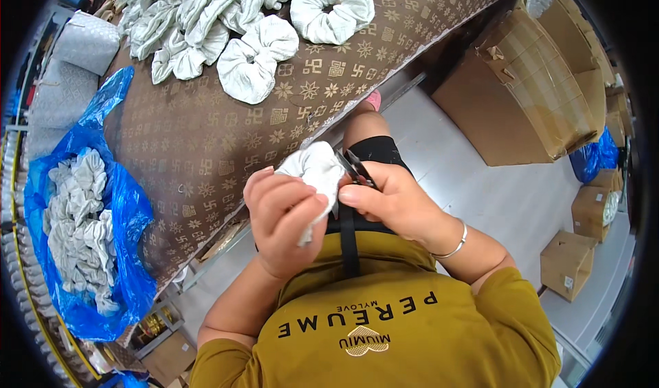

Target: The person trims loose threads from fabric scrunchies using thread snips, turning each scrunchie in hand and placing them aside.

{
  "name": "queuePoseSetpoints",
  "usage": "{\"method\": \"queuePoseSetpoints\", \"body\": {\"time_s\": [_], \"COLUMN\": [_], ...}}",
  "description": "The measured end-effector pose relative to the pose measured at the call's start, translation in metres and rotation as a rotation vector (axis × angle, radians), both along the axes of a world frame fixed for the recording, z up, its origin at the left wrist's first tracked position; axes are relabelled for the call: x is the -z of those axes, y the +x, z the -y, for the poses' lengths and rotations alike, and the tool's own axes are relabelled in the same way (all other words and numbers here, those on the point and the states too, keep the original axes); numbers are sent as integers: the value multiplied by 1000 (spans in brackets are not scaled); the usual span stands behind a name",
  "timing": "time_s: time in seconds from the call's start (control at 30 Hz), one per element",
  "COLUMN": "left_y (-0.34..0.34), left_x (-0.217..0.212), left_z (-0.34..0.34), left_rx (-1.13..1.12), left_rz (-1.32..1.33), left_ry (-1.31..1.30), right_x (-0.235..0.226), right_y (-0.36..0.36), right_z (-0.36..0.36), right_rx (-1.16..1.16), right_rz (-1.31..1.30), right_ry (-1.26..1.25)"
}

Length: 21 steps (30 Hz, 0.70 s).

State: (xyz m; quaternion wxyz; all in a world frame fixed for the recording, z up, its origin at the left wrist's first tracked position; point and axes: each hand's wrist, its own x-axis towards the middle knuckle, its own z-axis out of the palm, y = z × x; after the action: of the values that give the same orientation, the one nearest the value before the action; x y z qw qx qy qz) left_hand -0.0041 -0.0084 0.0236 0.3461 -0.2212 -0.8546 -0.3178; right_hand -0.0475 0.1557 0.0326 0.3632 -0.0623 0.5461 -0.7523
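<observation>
In front of my body, my left hand (281,213) is closed around a white fabric scrunchie (320,167), whose gathered folds stick out past the fingers. My right hand (388,199) grips a small pair of dark thread snips (358,168). The snips are right beside the scrunchie's right edge; whether the blades touch the cloth, I cannot tell. Several pale scrunchies (206,10) lie heaped at the far side of the table, with one double-looped pair (247,69) nearest me. More scrunchies (79,203) fill an open blue plastic bag (137,216) on the left.
A brown patterned cloth (206,134) covers the table, its edge running diagonally before me. A large open carton (515,93) stands on the floor at right, with a smaller box (567,264) and a blue bag (596,156) beyond. Bubble-wrap rolls (84,41) stand at far left.
</observation>
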Motion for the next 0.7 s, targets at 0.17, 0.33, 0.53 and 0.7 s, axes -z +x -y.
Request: {"method": "queuePoseSetpoints", "body": {"time_s": [0.17, 0.33, 0.53, 0.7], "left_y": [8, -5, -9, -6], "left_x": [0, -20, -8, 7], "left_z": [-2, 14, 21, 16], "left_rx": [95, 35, 228, 221], "left_rz": [265, 450, 1318, 1241], "left_ry": [-131, 292, 1068, 1486], "right_x": [5, 11, 18, 20], "right_y": [-7, -21, -21, -19], "right_z": [4, -8, -7, -12], "right_rx": [66, -136, -236, -129], "right_rz": [49, -54, -128, -128], "right_ry": [-113, -85, -84, 15]}}
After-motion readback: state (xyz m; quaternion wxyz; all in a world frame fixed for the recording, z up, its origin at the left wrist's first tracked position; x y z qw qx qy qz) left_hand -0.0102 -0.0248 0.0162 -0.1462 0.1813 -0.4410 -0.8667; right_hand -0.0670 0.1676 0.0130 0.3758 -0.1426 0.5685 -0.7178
